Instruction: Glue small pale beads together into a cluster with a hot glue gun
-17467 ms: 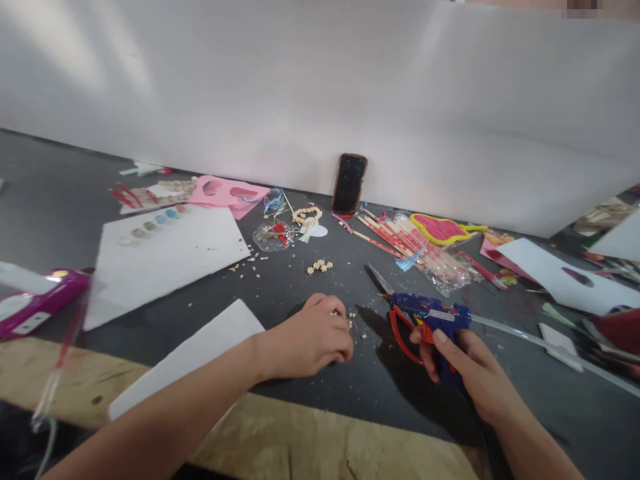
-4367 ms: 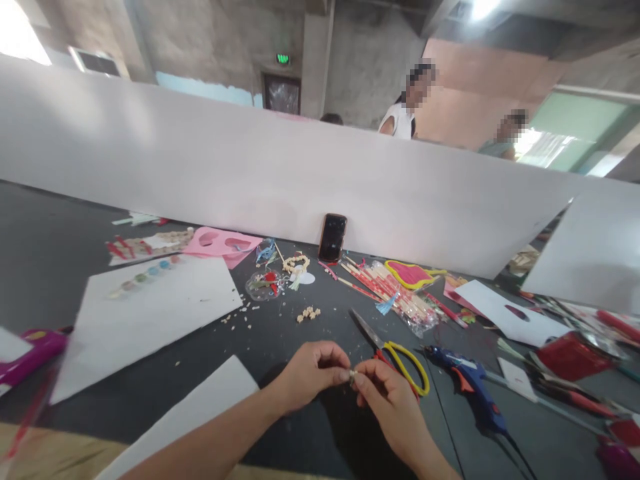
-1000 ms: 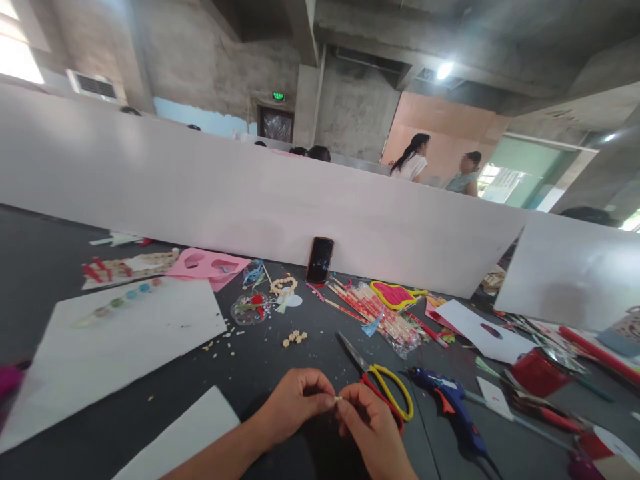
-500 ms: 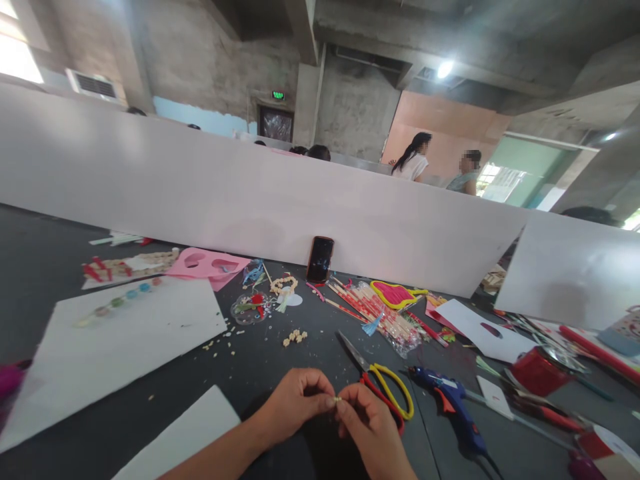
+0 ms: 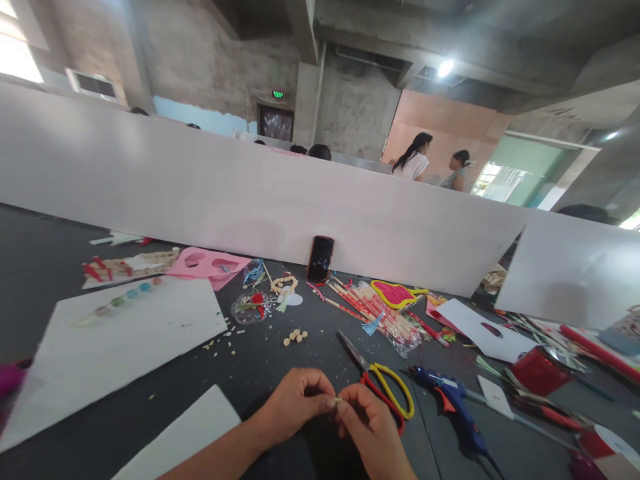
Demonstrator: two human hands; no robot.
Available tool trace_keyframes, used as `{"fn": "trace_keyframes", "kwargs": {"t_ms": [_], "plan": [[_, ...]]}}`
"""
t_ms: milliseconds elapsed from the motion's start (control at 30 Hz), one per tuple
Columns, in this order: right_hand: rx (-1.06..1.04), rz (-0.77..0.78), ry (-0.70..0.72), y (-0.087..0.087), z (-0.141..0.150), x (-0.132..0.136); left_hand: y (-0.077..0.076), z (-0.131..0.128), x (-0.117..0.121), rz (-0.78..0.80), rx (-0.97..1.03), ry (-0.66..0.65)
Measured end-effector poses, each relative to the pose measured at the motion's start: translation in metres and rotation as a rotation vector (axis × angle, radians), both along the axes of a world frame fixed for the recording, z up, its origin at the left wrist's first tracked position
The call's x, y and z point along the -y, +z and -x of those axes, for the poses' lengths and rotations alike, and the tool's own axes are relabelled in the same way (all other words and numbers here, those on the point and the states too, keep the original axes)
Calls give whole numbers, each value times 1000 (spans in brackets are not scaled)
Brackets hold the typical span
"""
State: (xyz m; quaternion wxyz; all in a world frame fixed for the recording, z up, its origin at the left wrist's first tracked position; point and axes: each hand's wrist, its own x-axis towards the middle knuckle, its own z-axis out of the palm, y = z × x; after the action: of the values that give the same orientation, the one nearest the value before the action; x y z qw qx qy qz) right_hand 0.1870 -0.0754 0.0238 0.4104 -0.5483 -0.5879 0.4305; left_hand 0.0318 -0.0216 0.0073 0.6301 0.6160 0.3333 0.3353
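My left hand (image 5: 300, 400) and my right hand (image 5: 367, 420) meet at the front of the dark table, fingertips pinched together. Between them is a tiny pale yellow piece (image 5: 338, 399), mostly covered by the fingers and too small to name. Scissors (image 5: 377, 383) with red and yellow handles lie just beyond my right hand, blades pointing away to the left. Farther off, several small cream flower-shaped pieces (image 5: 295, 337) sit in a cluster. A blue glue gun (image 5: 453, 403) rests to the right of the scissors.
A phone (image 5: 320, 259) leans on the white partition (image 5: 250, 200). Bundled patterned sticks (image 5: 375, 307) lie near a pink and yellow fan-shaped piece (image 5: 393, 294). White boards (image 5: 140, 340) cover the left side; a red tin (image 5: 540, 371) stands at right. Two people (image 5: 413, 160) are beyond the partition.
My hands stay almost still, with the tiny piece still pinched between them. Beyond the partition, the person on the right has shifted slightly left. Objects on the table have not moved.
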Motion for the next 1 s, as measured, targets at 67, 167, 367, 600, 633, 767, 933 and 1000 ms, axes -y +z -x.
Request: {"fn": "trace_keyframes", "kwargs": {"t_ms": [67, 167, 367, 600, 633, 767, 933, 1000], "plan": [[-3, -5, 0, 0, 0, 0, 0, 0, 0, -8, -5, 2], [2, -13, -2, -1, 0, 0, 0, 0, -1, -24, -9, 2], [10, -13, 3, -3, 0, 0, 2, 0, 0, -22, 1, -4], [-8, 17, -2, -3, 1, 0, -1, -1, 0, -11, 30, 9], [-10, 18, -5, -2, 1, 0, -1, -1, 0, -4, 39, 3], [-23, 15, -1, -2, 1, 0, -4, -1, -2, 1, 44, -1], [-68, 23, 28, -3, 0, 1, -1, 0, -1, 36, 49, -3], [-72, 24, 38, -2, -1, 1, 1, 1, 0, 53, 68, -11]]}}
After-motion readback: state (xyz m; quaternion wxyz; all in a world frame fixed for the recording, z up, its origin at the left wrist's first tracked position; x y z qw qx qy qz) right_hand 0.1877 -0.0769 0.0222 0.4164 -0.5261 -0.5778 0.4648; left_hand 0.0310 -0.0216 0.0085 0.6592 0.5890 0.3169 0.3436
